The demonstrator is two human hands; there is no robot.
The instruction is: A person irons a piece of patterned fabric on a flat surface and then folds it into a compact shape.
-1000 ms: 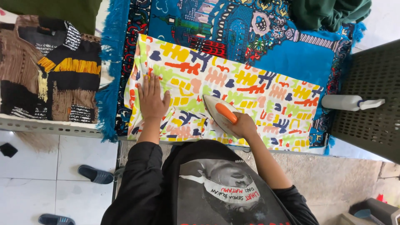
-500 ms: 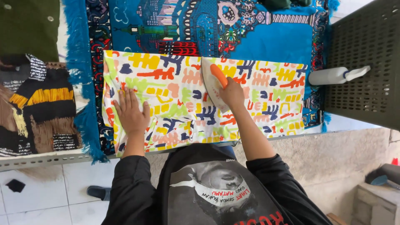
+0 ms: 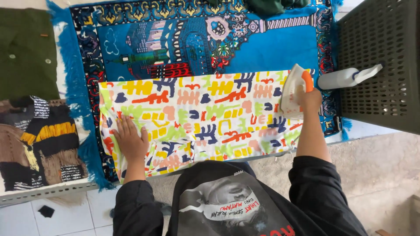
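Patterned cloth [image 3: 205, 118] spread flat across the blue rug's [image 3: 280, 48] near edge. Left hand [image 3: 130, 139] open, palm pressed on the cloth's left end. Right hand [image 3: 310, 98] closed around the orange-handled iron [image 3: 294, 89] at the cloth's right end. Spray bottle [image 3: 345, 77] just beside, near the rug's right edge.

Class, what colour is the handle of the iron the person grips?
Orange, on a white iron held by the right hand; the head view shows it.

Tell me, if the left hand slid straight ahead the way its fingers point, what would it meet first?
The left hand lies flat on the patterned cloth, fingers pointing away from the person. Going on, it would cross more cloth, then probably reach the blue rug beyond its far edge.
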